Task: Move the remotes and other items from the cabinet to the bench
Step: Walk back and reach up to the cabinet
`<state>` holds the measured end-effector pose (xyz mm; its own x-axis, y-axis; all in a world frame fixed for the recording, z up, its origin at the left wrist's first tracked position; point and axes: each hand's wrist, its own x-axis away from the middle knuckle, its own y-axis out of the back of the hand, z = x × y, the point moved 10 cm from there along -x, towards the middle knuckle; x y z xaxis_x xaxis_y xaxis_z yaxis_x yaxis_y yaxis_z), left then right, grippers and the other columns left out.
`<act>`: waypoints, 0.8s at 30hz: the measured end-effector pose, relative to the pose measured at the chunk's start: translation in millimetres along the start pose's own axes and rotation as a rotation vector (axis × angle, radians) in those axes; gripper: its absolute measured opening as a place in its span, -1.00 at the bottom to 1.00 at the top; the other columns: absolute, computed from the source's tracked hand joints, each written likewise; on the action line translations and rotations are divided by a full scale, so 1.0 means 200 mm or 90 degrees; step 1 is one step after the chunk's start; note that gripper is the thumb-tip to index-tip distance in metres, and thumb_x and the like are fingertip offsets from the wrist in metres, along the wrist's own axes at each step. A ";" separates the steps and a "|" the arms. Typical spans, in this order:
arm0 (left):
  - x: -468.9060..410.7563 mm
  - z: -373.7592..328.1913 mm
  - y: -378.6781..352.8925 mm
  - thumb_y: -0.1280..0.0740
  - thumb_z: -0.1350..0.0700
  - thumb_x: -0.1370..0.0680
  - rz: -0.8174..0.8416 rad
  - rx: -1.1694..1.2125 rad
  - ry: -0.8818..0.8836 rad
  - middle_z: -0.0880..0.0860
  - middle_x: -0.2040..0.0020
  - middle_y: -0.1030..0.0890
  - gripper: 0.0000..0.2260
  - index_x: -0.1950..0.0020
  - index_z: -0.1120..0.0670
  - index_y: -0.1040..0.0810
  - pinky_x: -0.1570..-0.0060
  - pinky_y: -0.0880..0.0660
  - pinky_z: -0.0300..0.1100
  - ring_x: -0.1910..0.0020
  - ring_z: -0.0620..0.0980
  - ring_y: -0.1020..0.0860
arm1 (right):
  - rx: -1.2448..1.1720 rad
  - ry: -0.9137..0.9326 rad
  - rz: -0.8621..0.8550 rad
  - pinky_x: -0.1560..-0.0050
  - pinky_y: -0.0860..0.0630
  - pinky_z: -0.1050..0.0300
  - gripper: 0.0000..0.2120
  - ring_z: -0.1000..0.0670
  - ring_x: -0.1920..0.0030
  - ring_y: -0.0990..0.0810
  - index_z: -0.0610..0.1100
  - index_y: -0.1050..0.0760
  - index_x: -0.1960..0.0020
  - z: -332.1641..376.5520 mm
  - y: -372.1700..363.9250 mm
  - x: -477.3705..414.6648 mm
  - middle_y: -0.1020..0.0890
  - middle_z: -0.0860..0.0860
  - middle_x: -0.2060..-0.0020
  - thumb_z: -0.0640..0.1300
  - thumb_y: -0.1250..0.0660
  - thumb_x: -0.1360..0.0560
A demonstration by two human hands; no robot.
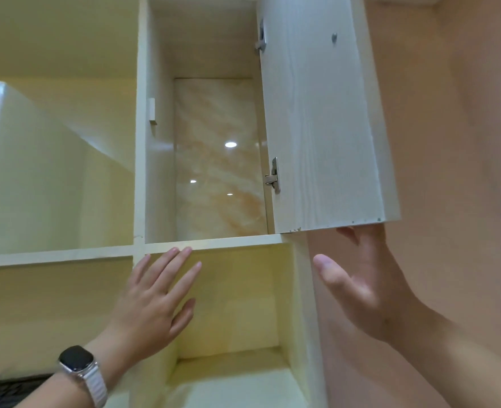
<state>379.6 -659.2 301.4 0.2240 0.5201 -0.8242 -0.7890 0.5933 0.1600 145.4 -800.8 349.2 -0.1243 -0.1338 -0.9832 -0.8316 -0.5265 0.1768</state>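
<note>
I look up at a pale wooden wall cabinet (138, 172). Its door (322, 119) stands swung open on the right, showing a tall compartment with a glossy marble-patterned back (216, 160). No remote or other item shows inside from this low angle. My left hand (158, 301), with a watch on the wrist, is raised with straight fingers just below the shelf edge (213, 241). My right hand (361, 278) is spread open under the door's bottom edge, fingertips touching it.
Open cubbies lie to the left (51, 178) and below (231, 304). A pinkish wall (455, 142) runs along the right. Two metal hinges (274, 175) hold the door. Something dark and corded (4, 390) sits at the bottom left.
</note>
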 end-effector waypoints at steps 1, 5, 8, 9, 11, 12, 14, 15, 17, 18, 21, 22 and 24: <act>0.00 0.01 -0.01 -0.26 -0.09 -0.49 0.001 0.004 -0.006 0.16 -0.47 -0.37 -0.50 -0.38 0.09 -0.50 -0.34 -0.29 0.25 -0.46 0.15 -0.31 | 0.011 0.010 0.007 -0.42 -0.21 0.21 -0.37 0.05 -0.45 -0.33 0.12 -0.10 -0.48 0.01 -0.03 -0.01 -0.35 0.24 -0.40 -0.05 -0.26 -0.48; 0.00 0.02 0.00 -0.29 -0.08 -0.47 -0.011 0.026 -0.008 0.15 -0.47 -0.37 -0.52 -0.35 0.06 -0.54 -0.34 -0.29 0.24 -0.46 0.14 -0.31 | 0.107 0.048 0.010 -0.44 -0.16 0.23 -0.33 0.04 -0.49 -0.24 -0.05 -0.13 -0.53 0.04 -0.14 -0.05 -0.31 0.03 -0.45 -0.01 -0.25 -0.47; 0.00 0.01 0.01 -0.29 -0.06 -0.47 -0.023 0.039 -0.004 0.15 -0.46 -0.38 -0.55 -0.32 0.05 -0.56 -0.35 -0.29 0.23 -0.46 0.13 -0.31 | 0.162 0.076 0.035 -0.49 -0.16 0.13 -0.29 0.02 -0.54 -0.16 -0.07 -0.09 -0.55 0.04 -0.26 -0.08 -0.21 -0.05 -0.53 0.04 -0.26 -0.47; 0.00 0.01 0.01 -0.29 -0.06 -0.47 -0.027 0.045 0.000 0.14 -0.46 -0.38 -0.55 -0.32 0.05 -0.56 -0.35 -0.29 0.23 -0.45 0.13 -0.31 | 0.178 0.097 0.050 -0.49 -0.19 0.06 -0.29 0.01 -0.54 -0.15 -0.03 -0.09 -0.55 0.04 -0.31 -0.09 -0.19 -0.04 -0.54 0.05 -0.27 -0.47; 0.00 0.01 0.02 -0.29 -0.06 -0.47 -0.023 0.044 0.002 0.13 -0.47 -0.37 -0.55 -0.33 0.04 -0.55 -0.34 -0.30 0.23 -0.46 0.13 -0.31 | 0.205 0.126 0.080 -0.46 -0.25 -0.10 -0.29 -0.01 -0.55 -0.13 0.01 -0.07 -0.55 0.03 -0.41 -0.12 -0.14 -0.02 -0.56 0.08 -0.28 -0.48; 0.00 0.01 0.02 -0.29 -0.06 -0.47 -0.020 0.042 0.001 0.13 -0.47 -0.37 -0.55 -0.34 0.04 -0.54 -0.34 -0.30 0.23 -0.46 0.13 -0.31 | 0.216 0.133 0.090 -0.45 -0.27 -0.17 -0.27 -0.04 -0.56 -0.10 0.03 -0.04 -0.56 0.02 -0.45 -0.14 -0.10 -0.01 -0.57 0.10 -0.28 -0.49; 0.00 0.01 0.02 -0.32 -0.06 -0.46 -0.020 0.044 0.002 0.12 -0.48 -0.36 -0.54 -0.34 0.04 -0.54 -0.35 -0.30 0.22 -0.46 0.12 -0.31 | 0.246 0.150 0.106 -0.43 -0.25 -0.26 -0.23 -0.08 -0.57 -0.04 0.07 0.03 -0.57 -0.01 -0.51 -0.17 -0.03 0.01 -0.58 0.15 -0.28 -0.49; 0.00 0.01 0.02 -0.33 -0.05 -0.46 -0.023 0.047 0.005 0.11 -0.48 -0.36 -0.54 -0.34 0.03 -0.54 -0.36 -0.29 0.21 -0.46 0.12 -0.31 | 0.266 0.157 0.114 -0.44 -0.23 -0.26 -0.22 -0.08 -0.57 -0.02 0.08 0.06 -0.57 -0.03 -0.53 -0.17 -0.01 0.01 -0.59 0.17 -0.27 -0.49; 0.00 0.02 0.03 -0.35 -0.04 -0.45 -0.032 0.053 0.012 0.11 -0.47 -0.37 -0.55 -0.33 0.04 -0.55 -0.36 -0.30 0.20 -0.46 0.11 -0.33 | 0.304 0.165 0.132 -0.48 -0.17 -0.22 -0.21 -0.06 -0.58 0.03 0.10 0.09 -0.58 -0.06 -0.57 -0.19 0.00 0.01 -0.59 0.22 -0.24 -0.49; 0.00 0.02 0.03 -0.35 -0.04 -0.45 -0.036 0.056 0.014 0.10 -0.47 -0.38 -0.55 -0.33 0.04 -0.55 -0.36 -0.30 0.20 -0.45 0.11 -0.34 | 0.323 0.171 0.138 -0.49 -0.16 -0.20 -0.20 -0.05 -0.58 0.05 0.11 0.09 -0.58 -0.06 -0.59 -0.19 0.00 0.01 -0.59 0.24 -0.23 -0.48; 0.00 0.02 0.04 -0.35 -0.03 -0.46 -0.051 0.059 0.020 0.10 -0.46 -0.39 -0.56 -0.33 0.04 -0.55 -0.36 -0.31 0.19 -0.45 0.11 -0.35 | 0.390 0.191 0.146 -0.49 -0.13 -0.20 -0.21 -0.06 -0.57 0.05 0.10 0.07 -0.58 -0.09 -0.66 -0.21 -0.01 0.00 -0.59 0.27 -0.21 -0.47; 0.00 0.01 0.04 -0.35 -0.02 -0.45 -0.056 0.058 0.021 0.11 -0.46 -0.40 -0.56 -0.32 0.05 -0.55 -0.35 -0.31 0.19 -0.45 0.11 -0.35 | 0.412 0.194 0.149 -0.49 -0.13 -0.21 -0.21 -0.07 -0.57 0.04 0.11 0.07 -0.58 -0.10 -0.68 -0.22 -0.01 0.00 -0.58 0.27 -0.20 -0.47; 0.00 0.02 0.04 -0.36 -0.02 -0.44 -0.066 0.056 0.019 0.12 -0.45 -0.41 -0.55 -0.31 0.05 -0.56 -0.33 -0.33 0.20 -0.44 0.11 -0.37 | 0.451 0.190 0.151 -0.49 -0.10 -0.20 -0.21 -0.08 -0.56 0.02 0.14 0.08 -0.57 -0.12 -0.72 -0.23 -0.01 0.02 -0.58 0.29 -0.18 -0.45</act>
<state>375.0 -652.0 303.7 0.2836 0.4360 -0.8541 -0.7086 0.6954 0.1197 284.7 -739.0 370.0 -0.2743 -0.4464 -0.8517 -0.9593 0.1889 0.2100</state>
